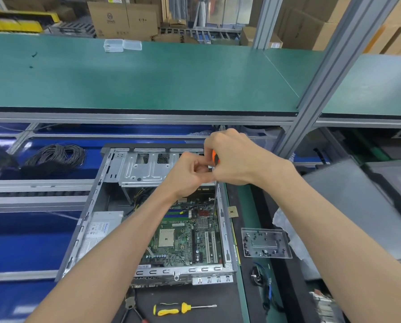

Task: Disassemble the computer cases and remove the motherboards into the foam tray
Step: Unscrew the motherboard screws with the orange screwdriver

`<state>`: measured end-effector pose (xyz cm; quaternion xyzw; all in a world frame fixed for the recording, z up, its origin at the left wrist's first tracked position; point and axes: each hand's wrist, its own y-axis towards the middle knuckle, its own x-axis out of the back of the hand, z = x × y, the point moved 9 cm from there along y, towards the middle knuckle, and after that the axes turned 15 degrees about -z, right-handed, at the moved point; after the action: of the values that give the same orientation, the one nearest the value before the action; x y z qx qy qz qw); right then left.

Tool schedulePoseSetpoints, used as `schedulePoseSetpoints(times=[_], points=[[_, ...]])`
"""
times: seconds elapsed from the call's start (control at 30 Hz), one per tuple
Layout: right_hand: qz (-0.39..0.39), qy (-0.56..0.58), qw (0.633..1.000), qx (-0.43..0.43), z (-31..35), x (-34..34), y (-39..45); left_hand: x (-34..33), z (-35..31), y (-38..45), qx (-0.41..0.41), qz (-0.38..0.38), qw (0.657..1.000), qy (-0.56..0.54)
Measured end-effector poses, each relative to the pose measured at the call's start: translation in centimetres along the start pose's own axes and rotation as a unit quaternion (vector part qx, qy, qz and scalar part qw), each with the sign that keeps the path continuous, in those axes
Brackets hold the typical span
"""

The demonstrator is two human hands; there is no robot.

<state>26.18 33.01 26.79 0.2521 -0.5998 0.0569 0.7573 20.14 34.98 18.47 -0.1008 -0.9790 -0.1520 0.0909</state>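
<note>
I'm gripping an orange-handled screwdriver (214, 157) in my right hand (236, 157), fist closed around the handle, shaft pointing down along the right wall of the open computer case (97, 206). My left hand (188, 176) is curling shut just beside it, fingertips pinching near the handle; what it's pinching I cannot tell. The motherboard (183, 236) is sitting inside the case, near-right part. A yellow screwdriver (183, 308) is lying nearer me. A clear tray of screws (266, 242) is resting right of the case.

Bright, even light; edges bend, blur
</note>
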Motion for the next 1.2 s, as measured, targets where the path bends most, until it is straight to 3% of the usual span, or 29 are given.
schedulePoseSetpoints(times=[0.1,0.27,0.37,0.47,0.6,0.67,0.8,1.0,1.13,1.2], points=[[-0.013,-0.002,1.0,-0.017,-0.6,0.0,-0.2,0.5,0.4,0.0,0.021,-0.044,0.999,-0.008],[-0.067,-0.143,0.987,-0.043,-1.1,0.3,0.3,0.6,0.8,0.0,0.028,-0.153,0.988,0.01],[-0.048,-0.122,0.99,-0.057,-1.4,-0.2,0.7,0.4,1.3,-0.1,0.035,-0.183,0.982,0.021],[-0.015,-0.07,0.997,-0.039,-1.2,-0.7,0.8,0.1,1.6,0.0,0.054,-0.15,0.987,0.023],[0.019,-0.005,1.0,0.002,-0.1,-0.3,0.5,-0.6,0.6,0.0,0.034,-0.026,0.999,-0.028],[0.04,0.028,0.999,0.007,0.2,-0.2,0.2,-0.5,0.4,-0.1,0.03,0.001,0.999,-0.028],[-0.003,0.016,1.0,-0.01,-0.1,0.2,0.0,0.4,1.0,0.2,0.046,-0.056,0.997,0.02],[-0.092,-0.138,0.986,-0.011,0.4,-0.2,0.8,0.8,0.4,0.5,0.01,-0.154,0.982,0.106],[-0.068,-0.088,0.994,-0.004,0.3,-1.1,1.3,0.4,0.4,0.7,0.024,-0.126,0.983,0.135],[-0.04,-0.037,0.998,0.009,0.4,-1.3,1.2,0.3,0.0,0.4,0.021,-0.085,0.995,0.05]])
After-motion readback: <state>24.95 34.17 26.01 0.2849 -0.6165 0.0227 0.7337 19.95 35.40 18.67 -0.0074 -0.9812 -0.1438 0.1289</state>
